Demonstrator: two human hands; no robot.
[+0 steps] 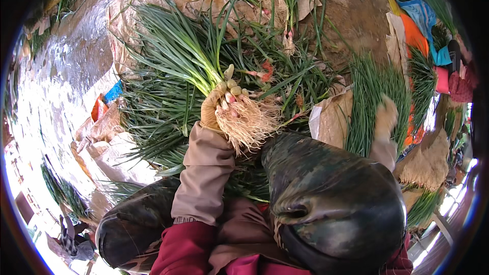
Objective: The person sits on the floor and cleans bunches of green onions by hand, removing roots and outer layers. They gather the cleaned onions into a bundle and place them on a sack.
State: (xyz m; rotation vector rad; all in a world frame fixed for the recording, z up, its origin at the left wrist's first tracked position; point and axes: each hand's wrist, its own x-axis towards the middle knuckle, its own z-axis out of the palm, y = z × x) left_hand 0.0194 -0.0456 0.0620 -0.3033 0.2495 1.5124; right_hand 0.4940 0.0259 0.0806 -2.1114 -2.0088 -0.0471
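My left hand, in a tan glove, is closed round the base of a bunch of green onions. Their pale pinkish bulbs and stringy roots hang to the right of the fingers, and the long leaves point up and left. My right hand, blurred and also gloved, is beyond my right knee, over a pile of green onion leaves; its fingers are too blurred to read, and whether it holds anything cannot be told. Loose green leaves lie under and around the held bunch.
More green onions with roots lie at the top. A brown sack piece lies between the piles. Blue plastic and orange plastic are at the right. My knees flank the near area. Another person is at the lower left.
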